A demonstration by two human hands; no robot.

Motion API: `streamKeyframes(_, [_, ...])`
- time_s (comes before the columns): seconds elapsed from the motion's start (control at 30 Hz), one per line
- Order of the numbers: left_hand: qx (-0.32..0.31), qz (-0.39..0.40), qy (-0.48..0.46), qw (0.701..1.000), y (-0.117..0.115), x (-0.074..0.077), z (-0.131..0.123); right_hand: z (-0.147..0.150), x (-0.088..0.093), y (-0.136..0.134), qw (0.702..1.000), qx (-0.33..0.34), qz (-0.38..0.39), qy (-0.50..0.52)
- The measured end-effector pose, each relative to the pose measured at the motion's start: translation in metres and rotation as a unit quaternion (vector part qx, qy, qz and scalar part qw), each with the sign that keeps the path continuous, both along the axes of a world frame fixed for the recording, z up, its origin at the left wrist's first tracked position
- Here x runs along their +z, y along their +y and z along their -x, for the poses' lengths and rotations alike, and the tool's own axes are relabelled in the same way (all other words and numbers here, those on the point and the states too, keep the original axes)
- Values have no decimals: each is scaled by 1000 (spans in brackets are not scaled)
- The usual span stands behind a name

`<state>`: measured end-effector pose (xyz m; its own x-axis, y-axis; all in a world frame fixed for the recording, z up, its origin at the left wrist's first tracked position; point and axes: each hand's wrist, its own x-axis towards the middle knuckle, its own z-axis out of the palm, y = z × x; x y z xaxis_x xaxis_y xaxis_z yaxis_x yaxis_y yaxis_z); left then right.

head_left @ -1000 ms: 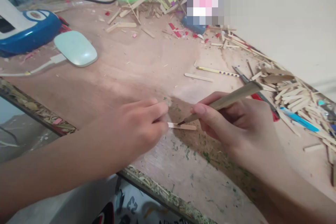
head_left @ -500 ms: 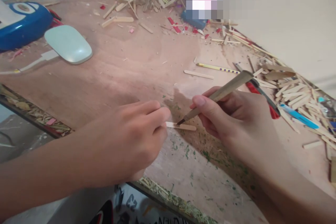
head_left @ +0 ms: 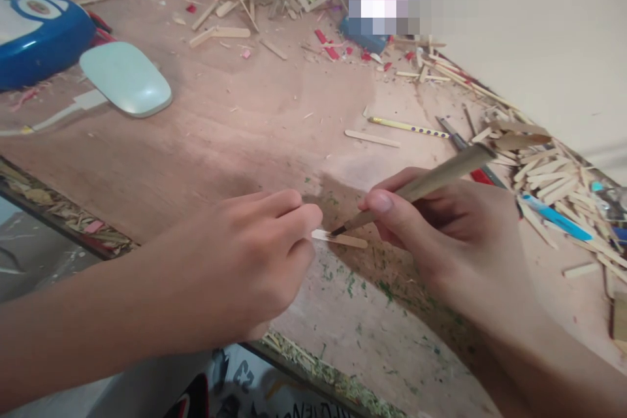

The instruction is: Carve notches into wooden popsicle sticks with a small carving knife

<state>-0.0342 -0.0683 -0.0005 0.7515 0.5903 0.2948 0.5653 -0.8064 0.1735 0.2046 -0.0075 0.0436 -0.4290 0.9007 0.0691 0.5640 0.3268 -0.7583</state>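
Note:
My left hand [head_left: 264,255] is closed on one end of a popsicle stick [head_left: 353,242], holding it low at the wooden table. The stick's other end points right, and its part next to my fingers looks pale in the light. In a pen grip, my right hand [head_left: 441,235] has a thick tan-handled pen-shaped tool [head_left: 435,176]. Its narrow dark tip touches the stick just right of my left fingertips. Whether that tip is a blade or something else is too small to tell. Green flecks [head_left: 386,290] dot the table below the stick.
A white computer mouse [head_left: 126,78] and a blue-and-white object [head_left: 44,39] lie at the left. Loose popsicle sticks [head_left: 553,176] pile up at the right near a blue pen-like object [head_left: 558,217]. A yellow pencil [head_left: 406,127] and a single stick [head_left: 372,138] lie beyond my right hand.
My right hand has shifted slightly right and down, and the tool's rear end has swung right and lower. Its tip stays on the popsicle stick. My left hand has hardly moved.

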Motion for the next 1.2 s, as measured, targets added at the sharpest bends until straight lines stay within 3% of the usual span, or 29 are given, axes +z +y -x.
streamKeyframes(0.1, [5,31,0,1000,1,-1,0,-2,6,1,997,62,-51,6])
streamKeyframes(0.3, [17,33,-16,999,2,0,0,-4,4,-2,992,102,-70,-14])
streamKeyframes(1.2, [25,35,-74,996,2,-2,0,-3,8,-7,989,104,-100,-45])
